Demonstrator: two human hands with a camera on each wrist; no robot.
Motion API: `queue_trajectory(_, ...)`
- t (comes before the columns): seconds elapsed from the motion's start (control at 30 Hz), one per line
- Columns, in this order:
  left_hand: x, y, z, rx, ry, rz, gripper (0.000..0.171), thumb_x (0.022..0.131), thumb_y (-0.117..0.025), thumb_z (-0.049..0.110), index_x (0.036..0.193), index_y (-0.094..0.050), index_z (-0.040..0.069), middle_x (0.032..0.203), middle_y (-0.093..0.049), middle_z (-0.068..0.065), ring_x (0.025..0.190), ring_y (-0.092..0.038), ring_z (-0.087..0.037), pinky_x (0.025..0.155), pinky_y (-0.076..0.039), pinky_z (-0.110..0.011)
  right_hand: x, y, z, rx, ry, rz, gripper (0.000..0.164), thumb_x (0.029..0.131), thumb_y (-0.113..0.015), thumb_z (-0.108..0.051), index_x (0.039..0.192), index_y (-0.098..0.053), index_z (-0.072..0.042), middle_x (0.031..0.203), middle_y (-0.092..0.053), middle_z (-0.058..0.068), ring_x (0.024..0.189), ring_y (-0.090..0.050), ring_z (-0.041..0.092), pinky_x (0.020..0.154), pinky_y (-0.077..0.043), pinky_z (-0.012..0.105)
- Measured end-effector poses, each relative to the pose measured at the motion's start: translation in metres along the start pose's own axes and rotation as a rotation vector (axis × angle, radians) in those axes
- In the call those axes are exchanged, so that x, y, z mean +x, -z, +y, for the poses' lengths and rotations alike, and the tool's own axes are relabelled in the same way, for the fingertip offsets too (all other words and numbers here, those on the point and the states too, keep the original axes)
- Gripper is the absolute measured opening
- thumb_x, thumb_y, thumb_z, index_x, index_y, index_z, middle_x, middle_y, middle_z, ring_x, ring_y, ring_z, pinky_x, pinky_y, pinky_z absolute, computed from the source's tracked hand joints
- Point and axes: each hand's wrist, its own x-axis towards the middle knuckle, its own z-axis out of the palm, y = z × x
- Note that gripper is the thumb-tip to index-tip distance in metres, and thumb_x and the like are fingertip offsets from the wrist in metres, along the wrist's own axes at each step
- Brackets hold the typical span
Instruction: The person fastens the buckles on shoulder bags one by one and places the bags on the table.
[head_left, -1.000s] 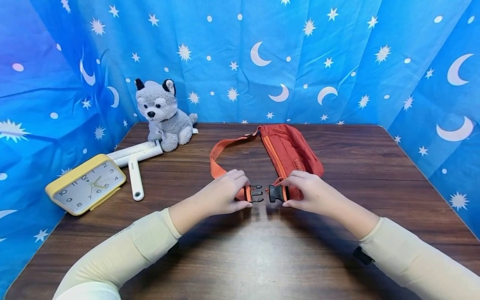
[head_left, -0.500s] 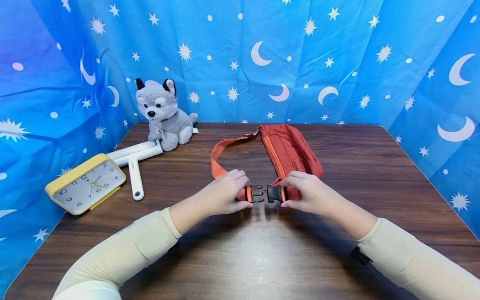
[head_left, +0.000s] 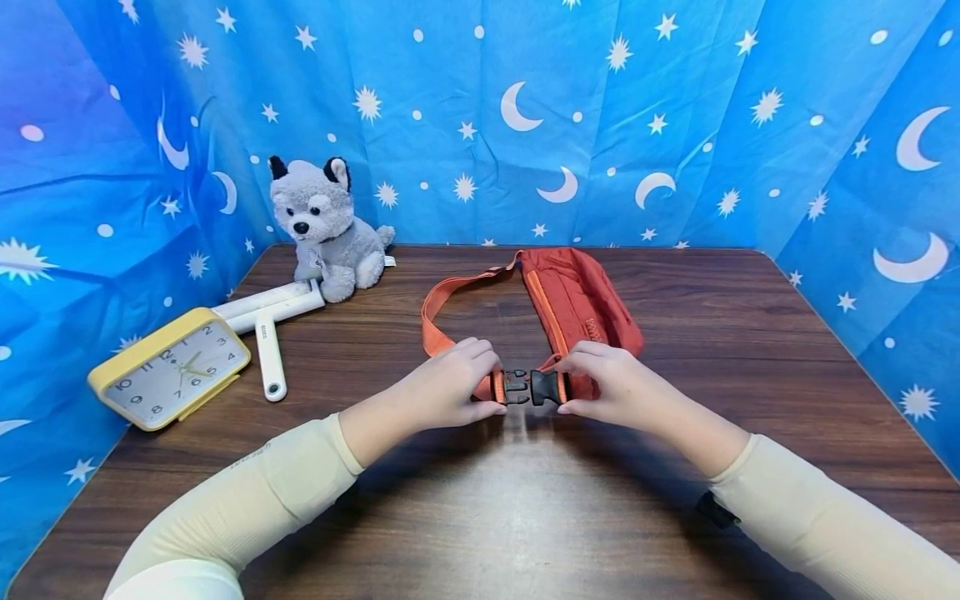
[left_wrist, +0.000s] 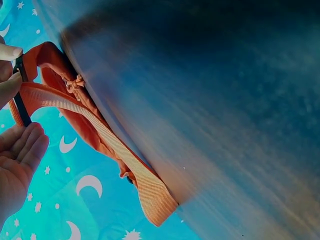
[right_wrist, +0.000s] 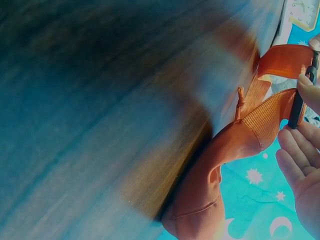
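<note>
A rust-red waist bag [head_left: 581, 300] lies on the table, its orange strap [head_left: 442, 312] looped out to the left. My left hand [head_left: 453, 387] pinches the black pronged buckle half [head_left: 516, 387] at the strap's end. Facing it, the black socket half [head_left: 546, 387] of the buckle is pinched between the thumb and fingers of my right hand [head_left: 611, 385]. The prong tips stand right at the socket's mouth, the two halves lined up. In the left wrist view the strap [left_wrist: 120, 145] hangs down from the buckle; the right wrist view shows the bag body [right_wrist: 200, 195] below the webbing.
At the back left sits a grey husky plush [head_left: 322, 225]. A white T-shaped squeegee-like tool [head_left: 272, 358] lies in front of it, and a yellow alarm clock [head_left: 176, 367] stands beside that. A blue star-and-moon curtain [head_left: 465, 100] borders the wooden table [head_left: 510, 517].
My right hand has moved slightly left with the socket half, narrowing the gap between the buckle halves. My left hand has stayed nearly still.
</note>
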Motion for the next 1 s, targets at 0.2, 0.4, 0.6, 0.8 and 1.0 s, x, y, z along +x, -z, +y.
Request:
queue_trajectory(0.2,0.0002,-0.0006,-0.0006,-0.003,-0.011,0.004,0.037,0.076,-0.078,0.032,0.091,-0.058,0.004,0.084,-0.053,-0.003,0.076,-0.046,-0.015,0.068,-0.041,-0.028,0.0008,-0.0009,-0.0002,0.003,0.005,0.003,0.042,0.067,-0.085,-0.025,0.098,-0.066,-0.004,0.089,-0.059,0.002,0.079,-0.06,0.015,0.067,-0.05,0.03)
queue_trajectory(0.4,0.0002,-0.0007,-0.0002,-0.008,-0.016,0.002,0.036,0.077,-0.077,0.031,0.091,-0.058,0.004,0.084,-0.053,-0.003,0.075,-0.045,-0.015,0.067,-0.04,-0.028,0.0008,-0.002,-0.0001,0.009,0.017,0.012,0.042,0.067,-0.085,-0.025,0.098,-0.065,-0.004,0.09,-0.06,0.002,0.079,-0.061,0.016,0.068,-0.051,0.031)
queue_trajectory(0.6,0.0011,-0.0017,0.0008,-0.016,-0.024,0.013,0.035,0.075,-0.079,0.028,0.09,-0.058,0.004,0.084,-0.052,-0.002,0.075,-0.045,-0.016,0.067,-0.04,-0.029,0.0003,-0.0028,0.0006,0.014,0.021,0.018,0.042,0.068,-0.084,-0.026,0.098,-0.065,-0.004,0.091,-0.06,0.003,0.079,-0.062,0.016,0.068,-0.051,0.031)
queue_trajectory(0.8,0.0011,-0.0035,0.0004,-0.019,-0.012,0.0,0.035,0.075,-0.079,0.028,0.09,-0.058,0.005,0.084,-0.052,-0.002,0.075,-0.045,-0.015,0.067,-0.04,-0.029,0.0006,-0.0026,0.0005,0.012,0.024,0.02,0.042,0.068,-0.084,-0.027,0.098,-0.065,-0.004,0.091,-0.06,0.003,0.08,-0.062,0.016,0.068,-0.05,0.031)
queue_trajectory(1.0,0.0013,-0.005,-0.0008,-0.021,-0.015,-0.002,0.035,0.076,-0.079,0.029,0.091,-0.058,0.005,0.084,-0.053,-0.003,0.076,-0.045,-0.015,0.067,-0.04,-0.029,0.0017,-0.0021,-0.0004,0.017,0.031,0.02,0.042,0.069,-0.084,-0.027,0.098,-0.065,-0.003,0.091,-0.06,0.003,0.08,-0.062,0.016,0.068,-0.051,0.031)
